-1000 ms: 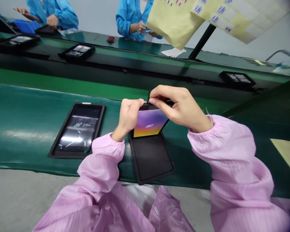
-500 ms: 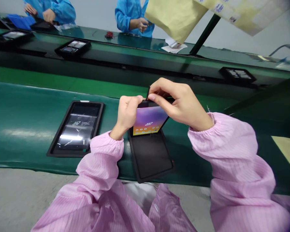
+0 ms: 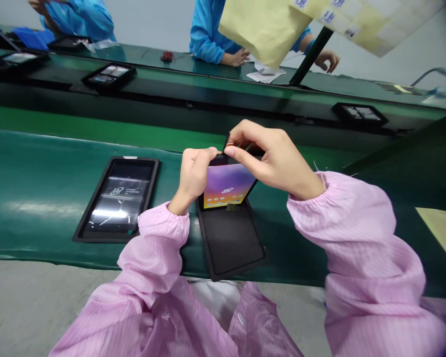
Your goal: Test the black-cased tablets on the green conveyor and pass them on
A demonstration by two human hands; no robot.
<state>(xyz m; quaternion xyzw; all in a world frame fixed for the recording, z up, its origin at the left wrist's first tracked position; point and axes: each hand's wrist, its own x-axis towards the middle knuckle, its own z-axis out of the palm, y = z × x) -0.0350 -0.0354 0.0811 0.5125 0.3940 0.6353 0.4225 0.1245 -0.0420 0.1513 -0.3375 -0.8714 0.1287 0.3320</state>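
Phone (image 3: 226, 186) in both hands (image 3: 195, 178) (image 3: 275, 158), co-worker's hands (image 3: 238, 57) (image 3: 327, 59) now apart

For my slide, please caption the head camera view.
Left hand and right hand hold a tilted lit smartphone over a black rectangular tray.

Phone (image 3: 226, 184), centre: screen glossy glass. Tray (image 3: 232, 240) under it: black, matt, plastic or rubber, cannot tell which. Second phone (image 3: 115, 198), 9 o'clock: glossy, streaky glare on surface. Desk (image 3: 33, 238): green, smooth, glossy, sheet-like covering. Right sleeve (image 3: 357, 238), 3 to 4 o'clock: pink striped cloth, matt, soft creases. Paper sheets (image 3: 263, 25), 12 to 1 o'clock: yellow, matt. Floor (image 3: 29, 297), 7 to 8 o'clock: grey, matt, slightly rough, concrete-like.
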